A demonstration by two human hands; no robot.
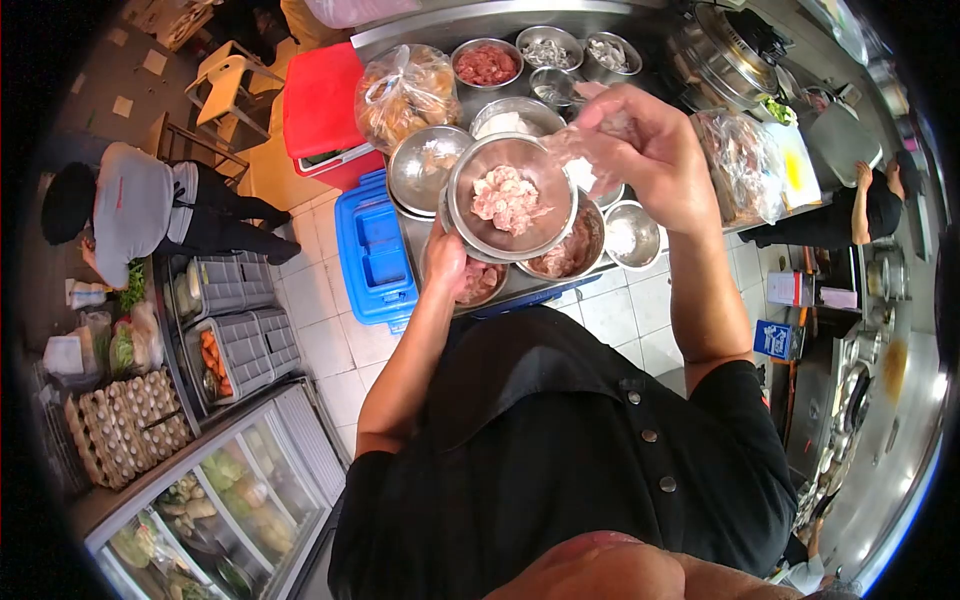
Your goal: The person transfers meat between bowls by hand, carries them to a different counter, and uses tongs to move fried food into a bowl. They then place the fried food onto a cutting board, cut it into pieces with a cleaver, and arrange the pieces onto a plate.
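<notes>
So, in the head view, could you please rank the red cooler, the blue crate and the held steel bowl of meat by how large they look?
1. Held steel bowl, though it is nearest the camera, so its size is exaggerated.
2. Blue crate and red cooler: they look roughly alike, and the cooler is partly hidden, so I won't rank them.

Our left hand (445,262) is raised in front of our chest, forearm angled up, fingers curled in a grip with the thumb on top. Our right hand (650,150) is higher, wrist bent, fingertips (600,105) pinched together pointing left.
</notes>
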